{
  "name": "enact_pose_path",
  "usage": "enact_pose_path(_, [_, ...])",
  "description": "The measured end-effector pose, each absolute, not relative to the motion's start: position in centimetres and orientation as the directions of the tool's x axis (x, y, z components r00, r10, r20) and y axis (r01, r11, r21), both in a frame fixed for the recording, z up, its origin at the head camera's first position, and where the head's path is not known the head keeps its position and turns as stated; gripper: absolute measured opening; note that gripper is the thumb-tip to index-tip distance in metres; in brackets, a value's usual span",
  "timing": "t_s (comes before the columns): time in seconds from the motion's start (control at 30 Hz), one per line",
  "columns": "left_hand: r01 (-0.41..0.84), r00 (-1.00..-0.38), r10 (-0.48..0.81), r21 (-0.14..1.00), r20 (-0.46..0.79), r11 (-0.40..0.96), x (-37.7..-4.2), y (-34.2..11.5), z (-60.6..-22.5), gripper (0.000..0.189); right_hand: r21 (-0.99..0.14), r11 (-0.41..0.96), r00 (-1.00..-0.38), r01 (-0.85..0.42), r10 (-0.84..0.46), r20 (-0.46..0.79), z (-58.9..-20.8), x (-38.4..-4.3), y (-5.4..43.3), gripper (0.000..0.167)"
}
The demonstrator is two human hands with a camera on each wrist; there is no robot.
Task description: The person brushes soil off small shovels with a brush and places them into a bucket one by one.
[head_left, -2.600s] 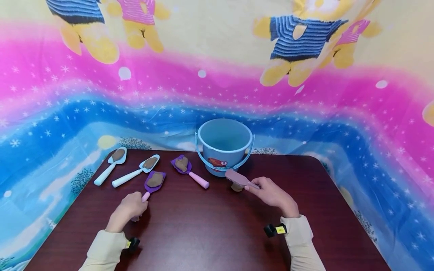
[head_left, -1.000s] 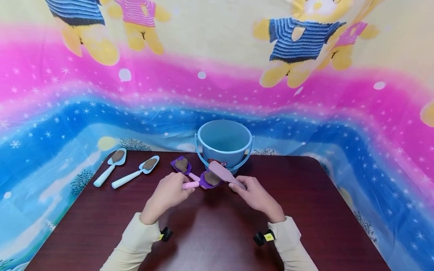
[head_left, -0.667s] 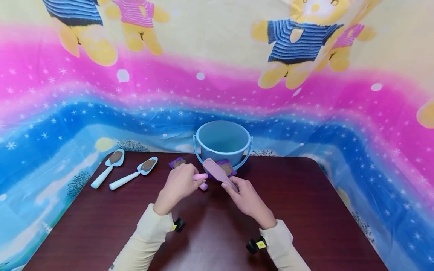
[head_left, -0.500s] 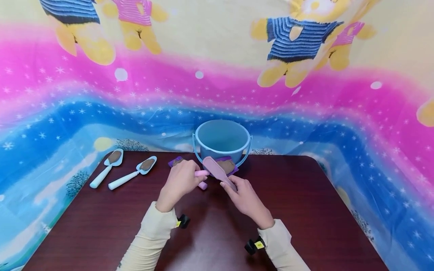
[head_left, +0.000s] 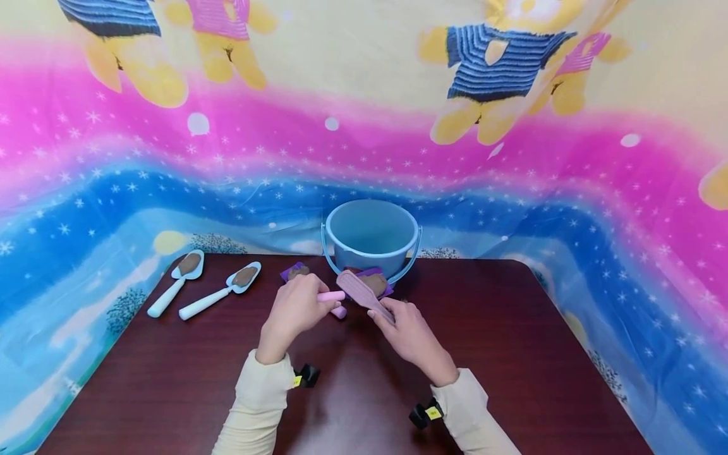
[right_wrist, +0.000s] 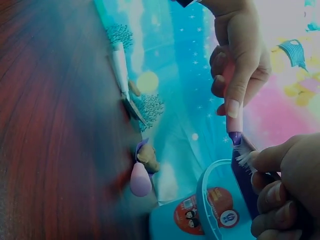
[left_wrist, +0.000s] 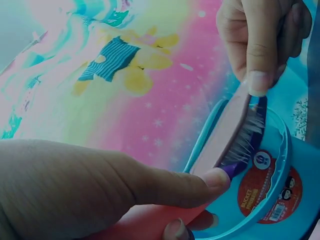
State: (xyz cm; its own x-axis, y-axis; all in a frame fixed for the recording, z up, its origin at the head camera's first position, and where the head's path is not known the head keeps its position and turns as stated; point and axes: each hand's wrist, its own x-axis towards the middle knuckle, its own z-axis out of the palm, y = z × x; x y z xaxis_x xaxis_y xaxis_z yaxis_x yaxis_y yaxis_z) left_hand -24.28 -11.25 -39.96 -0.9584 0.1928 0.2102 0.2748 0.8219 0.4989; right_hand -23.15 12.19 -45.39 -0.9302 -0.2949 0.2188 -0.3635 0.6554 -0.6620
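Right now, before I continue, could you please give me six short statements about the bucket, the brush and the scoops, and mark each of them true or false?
1. The bucket stands upright on the table. True.
2. The right-hand grip holds the brush by its handle. True.
3. The left-hand grip holds the bucket. False: it holds a purple scoop by its pink handle.
4. The brush's bristles face away from that purple scoop. False: they face it.
5. Two pale blue scoops lie on the left side of the table. True.
6. Those pale blue scoops are empty. False: each carries a brown lump.
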Motion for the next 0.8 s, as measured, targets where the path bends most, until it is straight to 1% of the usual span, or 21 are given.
enact_pose_path(0.13, [0.287,-0.955,0.202,0.505,0.218,0.814,-24.3,-11.3,-39.9,0.026,-0.650,0.672,-0.934,-0.354,-0.294,0.204,-45.3,-23.2,12.2,0.019])
enact_pose_path(0.23, [0.292,-0.954,0.209,0.506,0.216,0.812,-24.3,-11.5,-39.9,0.026,-0.652,0.676,-0.938,-0.343,-0.291,0.191,-45.3,-23.3,12.3,0.020])
enact_pose_path(0.37, [0.294,-0.954,0.221,0.508,0.201,0.809,-24.3,-11.8,-40.0,0.027,-0.657,0.677,-0.941,-0.332,-0.288,0.178,-45.3,-23.3,12.3,0.016])
enact_pose_path(0.6, [0.294,-0.956,0.231,0.526,0.182,0.798,-24.4,-12.3,-40.1,0.026,-0.634,0.695,-0.940,-0.339,-0.277,0.199,-45.0,-23.1,12.0,0.011])
enact_pose_path(0.8, [0.297,-0.955,0.250,0.551,0.160,0.780,-24.6,-12.7,-40.2,0.029,-0.617,0.712,-0.942,-0.335,-0.272,0.197,-44.9,-23.0,12.1,0.013])
